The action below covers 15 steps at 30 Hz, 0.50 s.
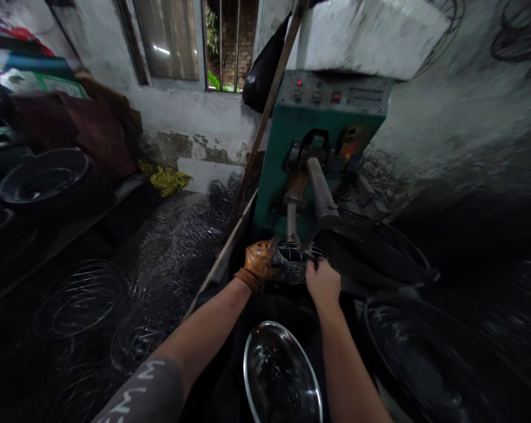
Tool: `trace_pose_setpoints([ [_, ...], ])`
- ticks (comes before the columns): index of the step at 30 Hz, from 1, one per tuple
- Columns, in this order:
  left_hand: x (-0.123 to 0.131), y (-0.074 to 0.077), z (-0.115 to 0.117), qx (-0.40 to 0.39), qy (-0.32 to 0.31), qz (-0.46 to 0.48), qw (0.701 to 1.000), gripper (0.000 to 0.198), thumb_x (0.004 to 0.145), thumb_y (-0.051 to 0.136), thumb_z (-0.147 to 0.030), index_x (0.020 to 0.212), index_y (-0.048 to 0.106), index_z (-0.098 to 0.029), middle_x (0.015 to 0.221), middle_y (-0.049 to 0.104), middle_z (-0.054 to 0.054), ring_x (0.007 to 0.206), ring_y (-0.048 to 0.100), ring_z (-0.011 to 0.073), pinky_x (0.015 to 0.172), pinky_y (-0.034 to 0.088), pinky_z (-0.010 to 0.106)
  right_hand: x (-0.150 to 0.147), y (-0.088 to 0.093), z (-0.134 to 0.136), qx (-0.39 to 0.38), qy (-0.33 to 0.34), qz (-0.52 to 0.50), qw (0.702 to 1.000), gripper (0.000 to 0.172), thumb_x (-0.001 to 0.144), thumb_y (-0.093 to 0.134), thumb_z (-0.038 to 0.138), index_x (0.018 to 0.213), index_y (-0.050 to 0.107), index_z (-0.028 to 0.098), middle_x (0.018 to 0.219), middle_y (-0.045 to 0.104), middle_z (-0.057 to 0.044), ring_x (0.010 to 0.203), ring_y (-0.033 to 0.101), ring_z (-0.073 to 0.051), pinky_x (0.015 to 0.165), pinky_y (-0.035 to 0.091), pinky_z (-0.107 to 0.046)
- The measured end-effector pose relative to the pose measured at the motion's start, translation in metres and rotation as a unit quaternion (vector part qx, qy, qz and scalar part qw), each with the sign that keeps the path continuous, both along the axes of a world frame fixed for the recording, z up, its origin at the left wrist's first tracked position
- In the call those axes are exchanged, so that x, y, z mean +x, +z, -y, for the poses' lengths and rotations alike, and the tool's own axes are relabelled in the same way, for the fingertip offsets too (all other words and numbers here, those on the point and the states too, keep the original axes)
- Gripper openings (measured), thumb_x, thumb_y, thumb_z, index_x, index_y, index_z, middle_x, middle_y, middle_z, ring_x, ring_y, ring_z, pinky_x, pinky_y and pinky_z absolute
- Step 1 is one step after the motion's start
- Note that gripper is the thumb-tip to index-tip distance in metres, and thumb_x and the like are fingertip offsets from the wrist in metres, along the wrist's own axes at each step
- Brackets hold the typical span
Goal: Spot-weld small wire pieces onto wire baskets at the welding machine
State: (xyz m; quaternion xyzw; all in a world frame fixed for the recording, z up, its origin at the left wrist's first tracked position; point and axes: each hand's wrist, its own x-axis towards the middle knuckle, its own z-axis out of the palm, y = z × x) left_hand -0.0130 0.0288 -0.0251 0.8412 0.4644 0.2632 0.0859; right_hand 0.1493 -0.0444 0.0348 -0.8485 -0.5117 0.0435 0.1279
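Note:
A round wire basket [291, 271] sits at the lower electrode of a green spot welding machine [269, 176]. My left hand [260, 259], in a brownish orange glove, is closed on the basket's left side. On the right, my bare right hand [324, 282] has its fingers pinched at the basket's rim. Whether it also holds a small part is too dark to make out. Just above the basket hang the machine's thick upper arm [321, 185] and thinner lower rod [291, 220]. Below my hands stands a shiny metal bowl [250, 376] with small thin pieces inside.
Heaped wire frames [168, 235] cover the floor at the left, behind a wooden board [221, 258]. Dark basins [406, 341] stand close on the right. At far left are black tubs [44, 176]. A white foam box [362, 38] rests on the machine.

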Motion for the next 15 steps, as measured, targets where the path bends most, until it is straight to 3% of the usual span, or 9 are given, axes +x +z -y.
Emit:
trace_pose_setpoints([
  [6,-0.002,0.008,0.003,-0.012,-0.011,-0.028,0.999,0.096,0.069,0.076,-0.048,0.153,0.041,-0.017,0.135,0.064,0.012,0.122,0.061,0.0314,0.106,0.049,0.046,0.002,0.001,-0.001,0.007,0.0,-0.006,1.0,0.034,0.107,0.045,0.027,0.128,0.066,0.011,0.103,0.074,-0.017,0.098,0.072,-0.031,0.082,0.051,-0.033],
  [15,0.018,0.024,0.013,0.002,-0.003,-0.066,0.998,0.082,0.075,0.074,-0.043,0.149,0.047,-0.021,0.137,0.062,0.011,0.124,0.058,0.0308,0.103,0.047,0.046,0.02,-0.005,0.001,0.012,-0.017,-0.003,1.0,0.033,0.105,0.046,0.025,0.119,0.069,0.007,0.099,0.074,-0.018,0.096,0.071,-0.031,0.081,0.049,-0.033],
])
